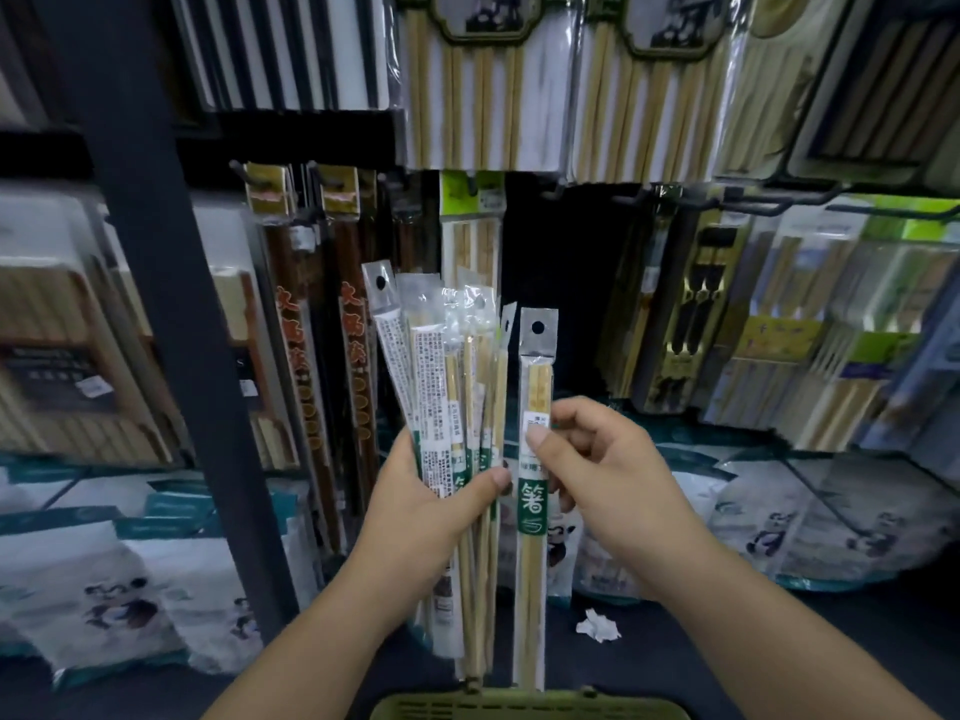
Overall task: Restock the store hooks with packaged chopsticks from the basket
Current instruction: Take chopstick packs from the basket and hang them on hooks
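Observation:
My left hand grips a fanned bunch of several clear chopstick packs, upright, their punched hanging tabs at the top. My right hand pinches a single chopstick pack with a green label, held upright just right of the bunch and slightly apart from it. Its hole tab points up. Behind the packs a hook carries green-topped bamboo chopstick packs, and right of them is a dark gap. The olive-green basket shows only its rim at the bottom edge.
A dark metal upright stands at the left. Hooks full of brown and bamboo chopstick packs fill the wall. Panda-printed bags lie on the shelf below. A crumpled white paper scrap rests on the dark shelf surface.

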